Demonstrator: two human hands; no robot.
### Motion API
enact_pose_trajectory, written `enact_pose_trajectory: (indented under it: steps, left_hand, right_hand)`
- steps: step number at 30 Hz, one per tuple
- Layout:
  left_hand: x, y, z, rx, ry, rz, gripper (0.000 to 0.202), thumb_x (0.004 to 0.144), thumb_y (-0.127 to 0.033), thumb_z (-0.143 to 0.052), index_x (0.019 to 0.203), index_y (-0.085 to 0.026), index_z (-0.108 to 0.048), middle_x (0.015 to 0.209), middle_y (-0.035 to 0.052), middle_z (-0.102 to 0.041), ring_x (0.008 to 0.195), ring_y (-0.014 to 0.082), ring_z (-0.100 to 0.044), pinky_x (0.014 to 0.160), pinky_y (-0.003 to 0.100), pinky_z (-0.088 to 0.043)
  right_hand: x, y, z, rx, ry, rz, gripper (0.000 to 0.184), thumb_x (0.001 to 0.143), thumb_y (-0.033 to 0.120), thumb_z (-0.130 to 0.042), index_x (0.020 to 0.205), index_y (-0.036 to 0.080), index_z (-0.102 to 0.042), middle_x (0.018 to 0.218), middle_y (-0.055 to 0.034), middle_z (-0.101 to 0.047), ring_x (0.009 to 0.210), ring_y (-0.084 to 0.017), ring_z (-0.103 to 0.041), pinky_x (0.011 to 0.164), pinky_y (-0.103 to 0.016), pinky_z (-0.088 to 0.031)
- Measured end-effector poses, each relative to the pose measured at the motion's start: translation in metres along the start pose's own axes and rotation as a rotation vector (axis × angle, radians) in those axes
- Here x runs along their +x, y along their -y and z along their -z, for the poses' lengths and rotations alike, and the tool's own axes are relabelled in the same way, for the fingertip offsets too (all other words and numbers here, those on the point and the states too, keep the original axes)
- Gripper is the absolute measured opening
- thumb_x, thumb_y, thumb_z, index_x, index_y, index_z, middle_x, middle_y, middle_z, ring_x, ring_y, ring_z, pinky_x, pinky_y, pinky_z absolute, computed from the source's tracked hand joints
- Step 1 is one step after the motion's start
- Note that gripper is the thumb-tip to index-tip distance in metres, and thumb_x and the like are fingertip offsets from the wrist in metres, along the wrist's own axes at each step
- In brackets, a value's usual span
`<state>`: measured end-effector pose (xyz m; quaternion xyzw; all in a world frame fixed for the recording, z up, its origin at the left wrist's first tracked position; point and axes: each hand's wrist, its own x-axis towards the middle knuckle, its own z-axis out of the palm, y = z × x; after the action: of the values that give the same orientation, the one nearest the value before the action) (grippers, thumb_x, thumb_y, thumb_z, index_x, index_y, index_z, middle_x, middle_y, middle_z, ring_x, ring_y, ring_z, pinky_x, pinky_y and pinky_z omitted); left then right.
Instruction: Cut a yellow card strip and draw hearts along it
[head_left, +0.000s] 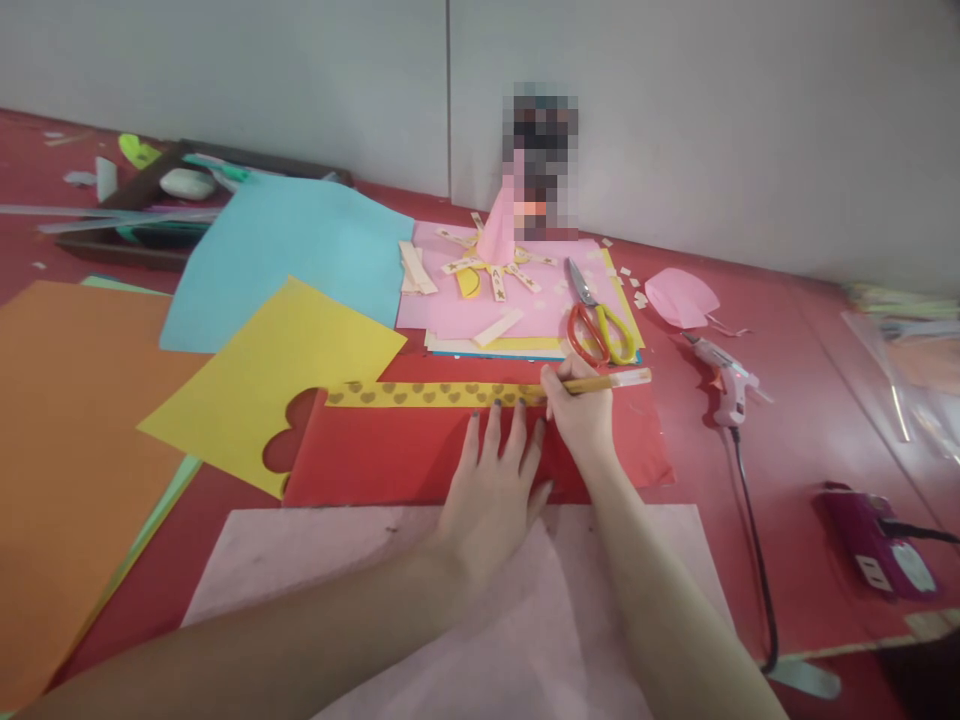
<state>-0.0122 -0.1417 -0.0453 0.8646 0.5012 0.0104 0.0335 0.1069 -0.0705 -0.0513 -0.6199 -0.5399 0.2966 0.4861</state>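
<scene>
A yellow strip (405, 394) patterned with brown hearts lies across a red sheet (375, 450). My left hand (491, 475) rests flat with fingers spread, its fingertips on the strip's lower edge. At the strip's right end, my right hand (581, 410) grips a tan pen (600, 383) with a clear end; the writing tip is hidden by the fingers. Just beyond the right hand lie scissors (592, 315) with one red and one yellow handle, on a stack of pink paper (540, 315). A yellow sheet (300, 365) with a heart-shaped cutout overlaps the left area.
Orange (90, 430) and blue sheets (300, 250) cover the left, near a dark tray (157, 245). A pink cone (499, 230) ringed by labelled strips stands at the back. Right are a glue gun (727, 380) with its cord and a magenta socket box (874, 540).
</scene>
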Motion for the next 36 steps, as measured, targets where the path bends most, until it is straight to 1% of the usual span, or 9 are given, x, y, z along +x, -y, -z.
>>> enact_pose_trajectory:
  steps: [3,8,12,15,23,25,28,31,36]
  left_hand:
    - [-0.0001,0.0004,0.0003,-0.008,0.006,0.009,0.054,0.090,-0.040,-0.022,0.136,-0.013,-0.032,0.141,0.0135,-0.034,0.129,0.0350,-0.026,0.105,0.051,-0.020]
    - [-0.0013,0.0004,-0.0002,0.005,-0.013,0.008,0.055,0.090,-0.040,-0.021,0.137,-0.013,-0.030,0.141,0.0143,-0.033,0.129,0.0347,-0.026,0.105,0.053,-0.016]
    - [-0.0020,-0.0001,0.0003,0.018,-0.013,0.022,0.055,0.089,-0.042,-0.021,0.137,-0.015,-0.029,0.141,0.0135,-0.033,0.129,0.0352,-0.026,0.105,0.053,-0.016]
    - [-0.0025,-0.0004,0.0004,0.020,-0.009,0.038,0.056,0.089,-0.042,-0.022,0.138,-0.016,-0.027,0.143,0.0136,-0.030,0.129,0.0352,-0.026,0.105,0.053,-0.015]
    - [-0.0033,-0.0010,0.0016,0.026,0.016,0.082,0.057,0.088,-0.045,-0.024,0.138,-0.016,-0.027,0.143,0.0128,-0.029,0.128,0.0362,-0.027,0.105,0.057,-0.008]
    - [-0.0034,-0.0012,0.0026,0.030,0.012,0.089,0.058,0.088,-0.045,-0.023,0.138,-0.015,-0.027,0.143,0.0135,-0.030,0.128,0.0366,-0.027,0.105,0.059,-0.008]
    - [-0.0036,-0.0013,0.0033,0.032,-0.005,0.089,0.058,0.088,-0.045,-0.023,0.137,-0.013,-0.028,0.142,0.0151,-0.032,0.129,0.0370,-0.026,0.104,0.061,-0.005]
    - [-0.0038,-0.0010,0.0031,0.027,-0.013,0.093,0.059,0.088,-0.046,-0.023,0.137,-0.013,-0.029,0.141,0.0152,-0.032,0.129,0.0365,-0.025,0.104,0.061,-0.004]
    - [-0.0035,-0.0011,0.0026,0.022,0.001,0.097,0.060,0.088,-0.046,-0.025,0.137,-0.013,-0.028,0.141,0.0160,-0.032,0.129,0.0357,-0.027,0.106,0.057,-0.006]
  right_hand:
    - [-0.0002,0.0007,0.0006,0.084,-0.017,-0.024,0.028,0.077,0.024,-0.052,0.055,0.021,-0.035,0.035,0.0107,-0.039,0.036,-0.008,-0.048,0.045,-0.019,-0.039]
    - [0.0001,0.0000,-0.0003,0.223,-0.157,-0.050,0.028,0.079,0.028,-0.053,0.057,0.021,-0.037,0.035,0.0115,-0.037,0.035,-0.009,-0.048,0.045,-0.021,-0.042]
    - [0.0011,-0.0010,0.0010,0.221,-0.265,-0.053,0.027,0.078,0.029,-0.054,0.058,0.021,-0.038,0.034,0.0119,-0.037,0.031,-0.008,-0.043,0.043,-0.021,-0.041]
    - [0.0013,-0.0014,0.0023,0.159,-0.302,-0.065,0.026,0.078,0.029,-0.054,0.058,0.021,-0.039,0.034,0.0111,-0.039,0.032,-0.008,-0.042,0.043,-0.021,-0.040]
    - [0.0008,-0.0002,0.0018,0.085,-0.261,-0.046,0.028,0.079,0.029,-0.053,0.057,0.021,-0.037,0.035,0.0108,-0.038,0.033,-0.008,-0.044,0.044,-0.021,-0.039]
    - [-0.0004,0.0017,0.0014,0.070,-0.251,-0.019,0.028,0.079,0.029,-0.053,0.057,0.021,-0.037,0.036,0.0104,-0.038,0.036,-0.009,-0.047,0.044,-0.021,-0.039]
    - [-0.0032,0.0049,0.0004,0.109,-0.188,-0.007,0.029,0.080,0.030,-0.052,0.057,0.021,-0.037,0.036,0.0100,-0.037,0.040,-0.010,-0.052,0.046,-0.021,-0.041]
    - [-0.0054,0.0070,-0.0005,0.136,-0.125,-0.010,0.031,0.081,0.033,-0.052,0.057,0.021,-0.036,0.038,0.0097,-0.038,0.040,-0.010,-0.054,0.045,-0.021,-0.042]
    - [-0.0048,0.0056,-0.0009,0.193,-0.053,-0.070,0.033,0.080,0.035,-0.054,0.057,0.022,-0.034,0.033,0.0116,-0.035,0.030,-0.010,-0.049,0.037,-0.019,-0.037]
